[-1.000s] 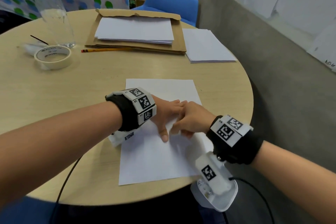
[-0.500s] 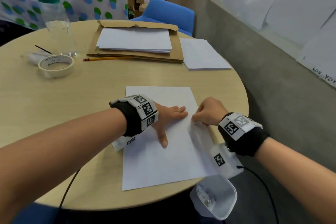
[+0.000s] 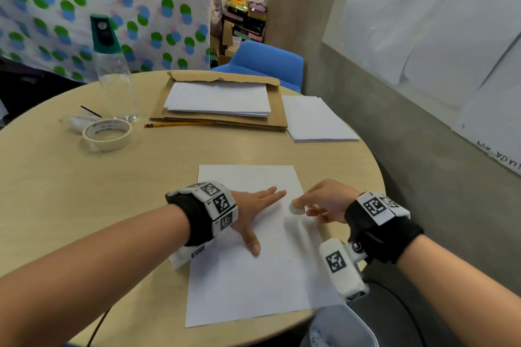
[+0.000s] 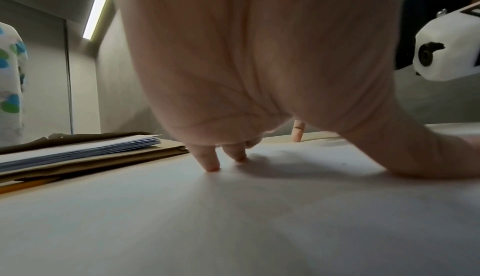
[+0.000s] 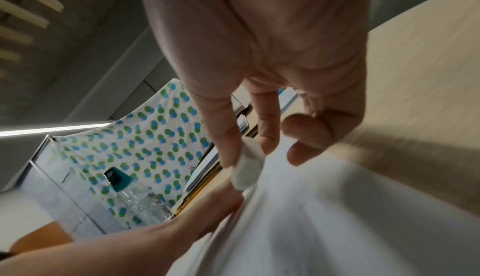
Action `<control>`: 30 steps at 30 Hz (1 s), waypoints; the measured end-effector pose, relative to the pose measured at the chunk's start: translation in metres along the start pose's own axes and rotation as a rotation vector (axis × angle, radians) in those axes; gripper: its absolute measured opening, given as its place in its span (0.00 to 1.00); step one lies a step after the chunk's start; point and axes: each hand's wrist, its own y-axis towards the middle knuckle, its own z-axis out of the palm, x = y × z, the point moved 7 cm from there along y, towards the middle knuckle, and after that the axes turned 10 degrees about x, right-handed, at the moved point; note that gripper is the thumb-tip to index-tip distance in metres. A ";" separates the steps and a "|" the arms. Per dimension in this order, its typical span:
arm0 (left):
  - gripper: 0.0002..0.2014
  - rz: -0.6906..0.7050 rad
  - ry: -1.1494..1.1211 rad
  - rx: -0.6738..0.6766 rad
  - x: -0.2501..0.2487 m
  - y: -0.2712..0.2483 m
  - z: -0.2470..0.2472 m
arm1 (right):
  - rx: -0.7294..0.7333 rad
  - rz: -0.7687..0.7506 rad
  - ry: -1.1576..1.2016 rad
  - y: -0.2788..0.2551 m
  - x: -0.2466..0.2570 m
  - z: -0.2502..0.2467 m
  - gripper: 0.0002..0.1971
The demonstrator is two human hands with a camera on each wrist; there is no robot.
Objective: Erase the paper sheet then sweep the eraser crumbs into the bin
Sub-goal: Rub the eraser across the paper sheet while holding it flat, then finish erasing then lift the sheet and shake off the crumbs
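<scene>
A white paper sheet point(image 3: 248, 276) lies on the round wooden table point(image 3: 84, 205) near its front edge. My left hand point(image 3: 258, 207) presses flat on the sheet point(image 4: 233, 219), fingers straight and thumb spread. My right hand point(image 3: 321, 203) hovers at the sheet's right edge and pinches a small white eraser point(image 3: 296, 209) between thumb and fingers. In the right wrist view the eraser point(image 5: 246, 169) sits at the fingertips just above the paper point(image 5: 324, 219). A translucent white bin point(image 3: 341, 327) stands below the table edge at the front right. No crumbs are clear to see.
At the back lie a brown envelope with a paper stack point(image 3: 218, 98), a second paper stack point(image 3: 315, 118), a pencil point(image 3: 177, 124), a tape roll point(image 3: 107, 134) and a clear bottle point(image 3: 112, 73). A blue chair point(image 3: 262, 65) and a grey wall point(image 3: 423, 149) stand beyond.
My right hand moved from beside the left hand out to the sheet's right edge and lifted, so the eraser now shows. The left hand stayed pressed on the paper.
</scene>
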 end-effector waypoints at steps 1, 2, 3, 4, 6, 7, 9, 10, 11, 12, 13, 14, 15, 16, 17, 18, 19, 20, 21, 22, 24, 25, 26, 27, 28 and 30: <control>0.62 0.005 -0.020 -0.010 0.000 0.000 -0.001 | -0.006 -0.004 -0.037 0.001 0.000 -0.001 0.16; 0.61 0.006 -0.040 -0.021 0.001 -0.001 -0.002 | -0.012 -0.007 -0.061 0.003 -0.002 0.000 0.16; 0.60 0.001 -0.053 -0.036 0.002 -0.001 -0.004 | -0.022 -0.001 -0.084 0.004 -0.005 0.001 0.16; 0.59 -0.005 -0.059 -0.055 0.002 -0.001 -0.006 | -0.043 0.007 -0.097 0.004 -0.007 0.003 0.14; 0.57 -0.019 -0.059 -0.089 0.003 -0.002 -0.011 | -0.109 -0.010 -0.084 0.004 -0.007 0.005 0.11; 0.56 -0.024 -0.059 -0.099 0.003 -0.002 -0.012 | -0.128 -0.026 -0.059 0.005 -0.007 0.007 0.11; 0.56 -0.035 -0.062 -0.099 0.004 -0.002 -0.013 | -0.127 -0.042 0.017 0.007 -0.003 0.009 0.11; 0.56 -0.041 -0.066 -0.098 0.005 -0.001 -0.013 | -0.109 -0.041 0.039 0.007 0.000 0.010 0.11; 0.57 -0.043 -0.068 -0.103 0.005 0.000 -0.013 | -0.094 -0.047 0.035 0.007 0.002 0.011 0.13; 0.57 -0.039 -0.070 -0.106 0.005 0.000 -0.013 | -0.081 -0.059 0.020 0.007 0.005 0.011 0.16; 0.56 -0.033 -0.070 -0.114 0.004 -0.001 -0.014 | -0.076 -0.079 -0.003 0.007 0.008 0.011 0.17; 0.54 -0.028 -0.074 -0.135 0.004 -0.002 -0.016 | -0.081 -0.122 -0.023 0.006 0.012 0.011 0.16; 0.52 -0.027 -0.088 -0.168 0.005 -0.004 -0.019 | -0.099 -0.184 -0.040 0.004 0.016 0.010 0.14; 0.51 -0.024 -0.121 -0.219 0.007 -0.007 -0.024 | -0.131 -0.254 -0.049 0.002 0.019 0.007 0.12; 0.49 -0.024 -0.159 -0.289 0.012 -0.012 -0.031 | -0.171 -0.328 -0.052 -0.001 0.022 0.002 0.09; 0.48 -0.029 -0.198 -0.377 0.019 -0.018 -0.040 | -0.206 -0.405 -0.039 -0.006 0.025 -0.004 0.07; 0.48 -0.043 -0.243 -0.488 0.027 -0.026 -0.051 | -0.233 -0.483 -0.010 -0.013 0.027 -0.010 0.06; 0.49 -0.056 -0.305 -0.611 0.038 -0.036 -0.064 | -0.259 -0.555 0.023 -0.019 0.030 -0.018 0.06; 0.49 -0.070 -0.395 -0.727 0.050 -0.047 -0.077 | -0.282 -0.620 0.055 -0.025 0.032 -0.026 0.05; 0.49 -0.081 -0.528 -0.817 0.064 -0.057 -0.087 | -0.297 -0.677 0.094 -0.032 0.035 -0.034 0.04; 0.53 -0.090 -0.878 -0.862 0.083 -0.071 -0.098 | -0.306 -0.767 0.200 -0.042 0.038 -0.046 0.05; 0.54 -0.046 -1.044 -0.848 0.087 -0.074 -0.100 | -0.304 -0.799 0.258 -0.047 0.041 -0.050 0.05; 0.52 0.017 -1.141 -0.836 0.086 -0.078 -0.107 | -0.302 -0.833 0.304 -0.052 0.046 -0.055 0.06; 0.46 0.068 -1.161 -0.821 0.083 -0.082 -0.111 | -0.300 -0.855 0.329 -0.054 0.050 -0.056 0.08; 0.36 0.099 -1.134 -0.835 0.077 -0.088 -0.117 | -0.296 -0.877 0.349 -0.056 0.056 -0.057 0.09; 0.21 0.123 -1.093 -0.942 0.069 -0.101 -0.130 | -0.302 -0.907 0.345 -0.059 0.067 -0.062 0.07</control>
